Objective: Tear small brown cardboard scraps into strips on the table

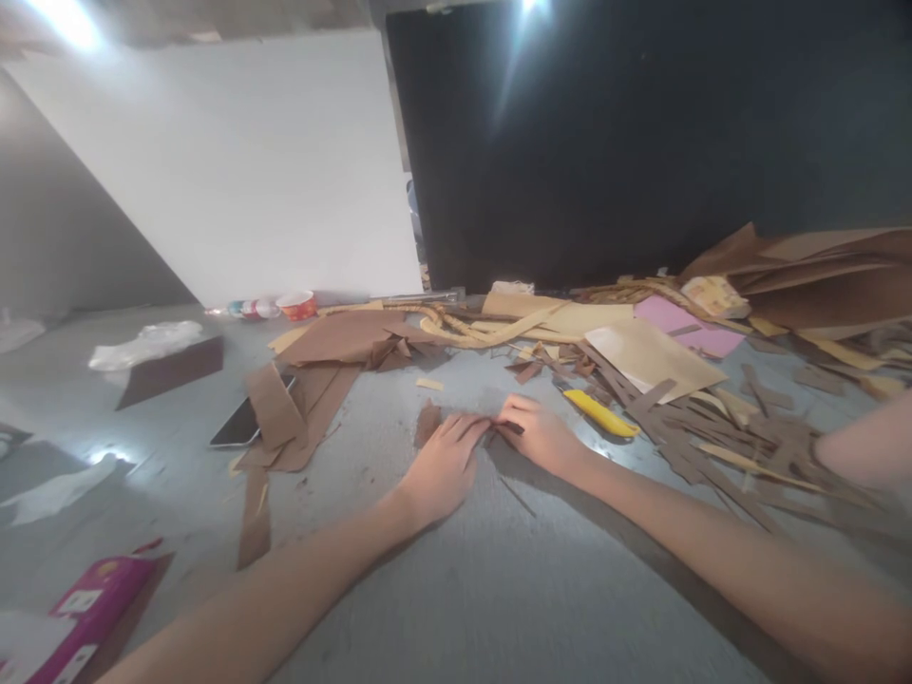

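Observation:
Both hands meet at the middle of the grey table, fingertips close together over a small dark brown piece (508, 427). My right hand (538, 435) pinches this piece between thumb and fingers. My left hand (446, 461) lies palm down with its fingers together, their tips at the left end of the same piece; what they grip is too small to make out. A brown scrap (427, 423) lies beside the left fingers, partly covered by them. To the right of my right hand rests a yellow cutter (600, 413).
Brown strips (684, 446) and tan sheets (648, 356) litter the right side, near another person's arm (869, 442). A phone (238, 425) lies partly under brown pieces at left. Farther back are a red cup (297, 305) and a braided cord (456, 331). A magenta packet (106, 603) sits front left.

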{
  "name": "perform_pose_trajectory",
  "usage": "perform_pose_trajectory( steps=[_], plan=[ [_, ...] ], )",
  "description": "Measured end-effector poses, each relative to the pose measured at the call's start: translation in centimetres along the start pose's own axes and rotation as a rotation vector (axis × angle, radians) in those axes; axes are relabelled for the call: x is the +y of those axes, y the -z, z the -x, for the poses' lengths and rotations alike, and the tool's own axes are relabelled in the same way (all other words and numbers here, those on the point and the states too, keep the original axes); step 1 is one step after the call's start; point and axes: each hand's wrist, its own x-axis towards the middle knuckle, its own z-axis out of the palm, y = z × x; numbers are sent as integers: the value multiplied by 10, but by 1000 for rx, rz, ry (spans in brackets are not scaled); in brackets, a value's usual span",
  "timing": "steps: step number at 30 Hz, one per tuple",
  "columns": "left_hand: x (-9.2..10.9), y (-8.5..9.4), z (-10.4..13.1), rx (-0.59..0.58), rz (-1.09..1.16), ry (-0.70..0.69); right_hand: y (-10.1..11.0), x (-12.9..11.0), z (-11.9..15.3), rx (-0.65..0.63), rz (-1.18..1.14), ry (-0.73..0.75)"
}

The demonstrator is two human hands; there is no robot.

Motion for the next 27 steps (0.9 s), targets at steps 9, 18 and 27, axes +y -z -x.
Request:
perform_pose_trajectory(
  steps=[9, 18, 27],
  plan=[
    [-3, -3, 1, -37, -74, -17, 30, 2, -6, -245, 134, 244],
    [-4, -5, 2, -96, -121, -19, 38, 11, -8, -284, 72, 244],
    [-8, -7, 3, -92, -135, -83, 34, 10, -7, -238, -60, 117]
  ],
)
